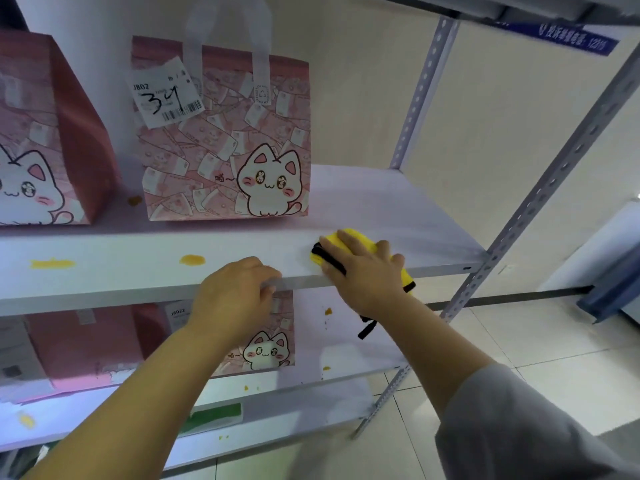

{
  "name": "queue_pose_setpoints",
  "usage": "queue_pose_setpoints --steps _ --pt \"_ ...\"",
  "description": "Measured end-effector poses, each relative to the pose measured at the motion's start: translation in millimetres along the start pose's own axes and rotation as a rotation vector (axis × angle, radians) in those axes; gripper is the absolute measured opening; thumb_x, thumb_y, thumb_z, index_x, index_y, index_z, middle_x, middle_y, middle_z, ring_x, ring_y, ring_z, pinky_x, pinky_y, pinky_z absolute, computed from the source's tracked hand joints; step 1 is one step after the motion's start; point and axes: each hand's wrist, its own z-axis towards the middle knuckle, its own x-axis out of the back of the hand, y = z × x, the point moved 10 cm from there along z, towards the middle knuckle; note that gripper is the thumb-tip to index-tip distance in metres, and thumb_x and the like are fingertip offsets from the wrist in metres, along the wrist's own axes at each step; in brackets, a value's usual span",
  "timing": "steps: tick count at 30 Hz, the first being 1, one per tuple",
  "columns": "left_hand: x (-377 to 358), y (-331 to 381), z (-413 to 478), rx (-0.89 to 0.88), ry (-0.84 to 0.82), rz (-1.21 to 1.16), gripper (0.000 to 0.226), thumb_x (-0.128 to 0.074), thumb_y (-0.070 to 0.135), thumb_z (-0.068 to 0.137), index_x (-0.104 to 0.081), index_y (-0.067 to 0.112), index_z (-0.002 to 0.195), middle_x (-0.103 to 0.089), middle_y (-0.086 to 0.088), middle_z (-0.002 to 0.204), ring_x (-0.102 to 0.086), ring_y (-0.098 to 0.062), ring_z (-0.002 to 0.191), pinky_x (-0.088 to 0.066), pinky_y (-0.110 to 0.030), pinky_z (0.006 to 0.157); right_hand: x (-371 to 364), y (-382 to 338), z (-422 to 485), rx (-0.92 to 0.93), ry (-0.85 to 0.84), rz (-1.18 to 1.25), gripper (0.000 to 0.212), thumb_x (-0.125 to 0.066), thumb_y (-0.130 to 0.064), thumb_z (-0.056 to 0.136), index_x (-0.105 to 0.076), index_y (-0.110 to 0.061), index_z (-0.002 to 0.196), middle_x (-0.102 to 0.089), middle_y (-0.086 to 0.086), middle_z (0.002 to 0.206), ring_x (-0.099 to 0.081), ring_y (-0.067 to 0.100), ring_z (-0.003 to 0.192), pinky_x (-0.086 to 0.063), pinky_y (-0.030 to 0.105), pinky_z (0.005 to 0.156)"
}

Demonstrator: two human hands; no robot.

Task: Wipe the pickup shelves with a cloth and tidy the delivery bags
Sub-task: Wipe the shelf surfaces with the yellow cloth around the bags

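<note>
My right hand (363, 271) lies flat with fingers spread, pressing the yellow black-trimmed cloth (365, 242) onto the white shelf board (398, 209) near its front edge. The nearest orange spill spot (192, 260) lies to the left along the board. It sits just beyond my left hand (232, 292), which grips the front edge.

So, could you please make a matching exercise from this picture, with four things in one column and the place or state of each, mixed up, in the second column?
Column 1
1. yellow cloth
2. left hand
3. pink bag labelled 34
4. orange stain

Column 2
A. stands upright toward the back of the shelf
B. pressed flat under the right hand
C. holds the front edge of the shelf
D. lies on the shelf top, just behind the left hand

Pairs: 1-B, 2-C, 3-A, 4-D
</note>
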Motion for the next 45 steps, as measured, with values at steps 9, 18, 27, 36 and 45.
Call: queue_pose_setpoints --steps 9,18,27,36,45 --pt "-2.5 4.3 -12.1 0.065 0.013 -0.056 0.031 -0.054 0.023 0.090 -0.060 0.022 0.120 -0.057 0.006 0.120 -0.048 -0.015 0.111 -0.039 -0.026 0.088 7.7 53.4 6.2 -0.012 0.066 0.072 0.043 -0.022 -0.069 0.088 -0.023 -0.057 0.129 -0.027 -0.024 0.145 -0.037 0.035 0.111 -0.038 0.046 0.084" --pt "42.1 -20.9 -41.9 0.151 0.165 -0.005 0.023 -0.066 0.018 0.083 -0.068 0.014 0.106 -0.063 0.001 0.106 -0.056 -0.018 0.099 -0.038 -0.022 0.081 21.6 -19.1 11.8 0.210 0.157 0.080 0.040 -0.038 -0.057 0.092 -0.044 -0.040 0.127 -0.043 -0.013 0.139 -0.047 0.034 0.100 -0.042 0.041 0.074" --pt "90.8 -117.9 -79.7 0.388 0.175 0.138 0.027 -0.064 0.013 0.083 -0.066 0.012 0.109 -0.063 -0.003 0.110 -0.054 -0.026 0.103 -0.041 -0.033 0.086 14.8 -109.0 22.4 0.262 0.009 0.132 0.044 -0.032 -0.057 0.094 -0.038 -0.036 0.132 -0.033 -0.011 0.144 -0.040 0.034 0.108 -0.042 0.046 0.087" --pt "97.5 -133.1 -84.7 0.165 0.076 0.160 0.030 -0.068 0.008 0.078 -0.069 0.012 0.108 -0.068 -0.002 0.110 -0.061 -0.029 0.099 -0.050 -0.037 0.080 3.4 -227.3 35.6 0.252 -0.110 0.217 0.046 -0.029 -0.056 0.095 -0.035 -0.040 0.137 -0.022 -0.006 0.153 -0.030 0.040 0.123 -0.034 0.051 0.093" --pt "111.5 -160.9 -92.1 0.012 0.066 0.127 0.030 -0.073 0.007 0.074 -0.070 0.007 0.104 -0.069 -0.007 0.102 -0.062 -0.032 0.094 -0.050 -0.045 0.083 6.8 -199.5 27.2 0.231 -0.087 0.188 0.045 -0.029 -0.063 0.089 -0.032 -0.055 0.134 -0.026 -0.020 0.151 -0.034 0.031 0.121 -0.036 0.046 0.092"
